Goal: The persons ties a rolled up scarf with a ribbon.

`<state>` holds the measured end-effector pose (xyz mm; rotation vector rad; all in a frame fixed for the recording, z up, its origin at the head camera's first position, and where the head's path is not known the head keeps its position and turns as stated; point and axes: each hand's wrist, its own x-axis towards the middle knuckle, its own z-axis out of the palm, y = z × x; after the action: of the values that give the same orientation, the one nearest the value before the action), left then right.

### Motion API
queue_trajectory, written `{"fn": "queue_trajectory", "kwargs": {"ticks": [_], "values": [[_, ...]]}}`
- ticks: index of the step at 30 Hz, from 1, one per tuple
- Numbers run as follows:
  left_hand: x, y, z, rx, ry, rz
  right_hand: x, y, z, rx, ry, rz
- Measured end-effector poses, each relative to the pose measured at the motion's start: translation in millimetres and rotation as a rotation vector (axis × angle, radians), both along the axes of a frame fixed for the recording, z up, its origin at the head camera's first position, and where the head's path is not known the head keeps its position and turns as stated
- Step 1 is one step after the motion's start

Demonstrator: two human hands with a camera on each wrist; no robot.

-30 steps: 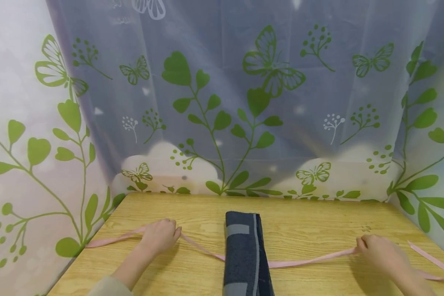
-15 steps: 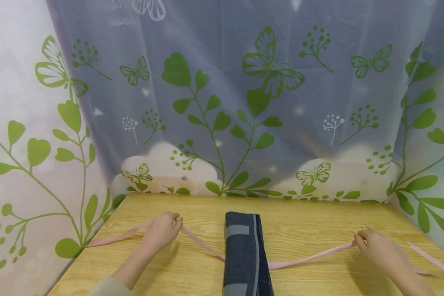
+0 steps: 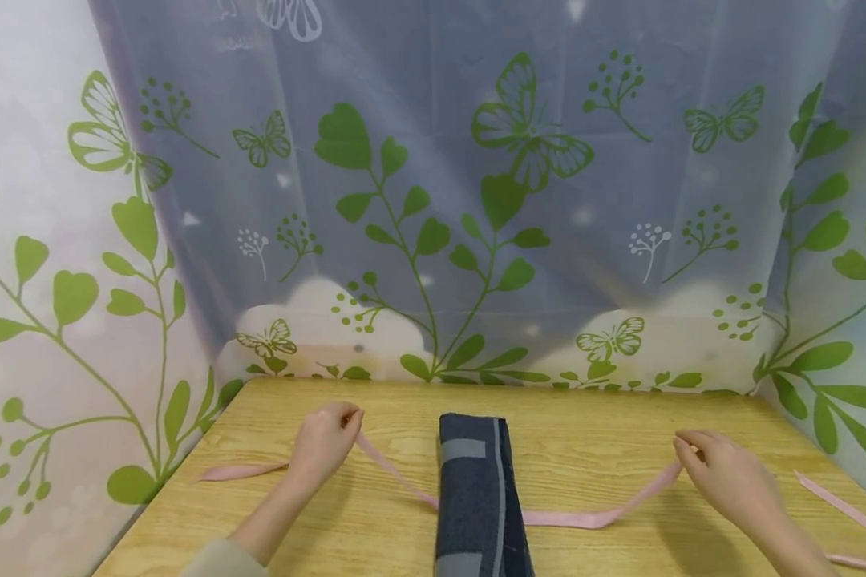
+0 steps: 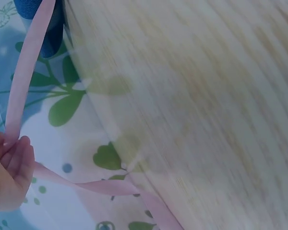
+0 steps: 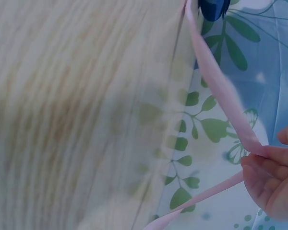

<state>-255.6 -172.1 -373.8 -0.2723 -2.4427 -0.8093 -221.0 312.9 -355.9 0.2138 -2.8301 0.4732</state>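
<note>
A long pink ribbon runs crosswise under a folded piece of dark blue denim-like cloth with grey bands, which lies lengthwise in the middle of the table. To the left of the cloth, my left hand pinches the ribbon between thumb and fingers, lifting it off the wood. On the other side my right hand pinches it too, and the ribbon slopes up from the table to the fingertips. Both wrist views show the ribbon bending at the pinch, its tail hanging past the left hand and the right hand.
The wooden table has a light grain. A patterned curtain with green leaves and butterflies stands behind it and along both sides. One ribbon tail lies at the left, and another stretch of ribbon reaches the right edge.
Both hands have risen and moved inward toward the cloth, still holding the ribbon. The left tail has been drawn in from the table's left edge. The folded cloth has stayed put.
</note>
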Motion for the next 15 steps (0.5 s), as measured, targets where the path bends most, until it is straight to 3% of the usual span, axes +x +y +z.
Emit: {"fn": "queue_trajectory", "kwargs": {"ticks": [5,15], "values": [[0.5,3.1,1.2,0.041,0.029,0.020,3.0,-7,5.6,-0.064,0.032,0.019],[3.4,10.5,2.7,0.033,0.141,0.025,3.3,-15,7.9,-0.105,0.168,0.025]]}}
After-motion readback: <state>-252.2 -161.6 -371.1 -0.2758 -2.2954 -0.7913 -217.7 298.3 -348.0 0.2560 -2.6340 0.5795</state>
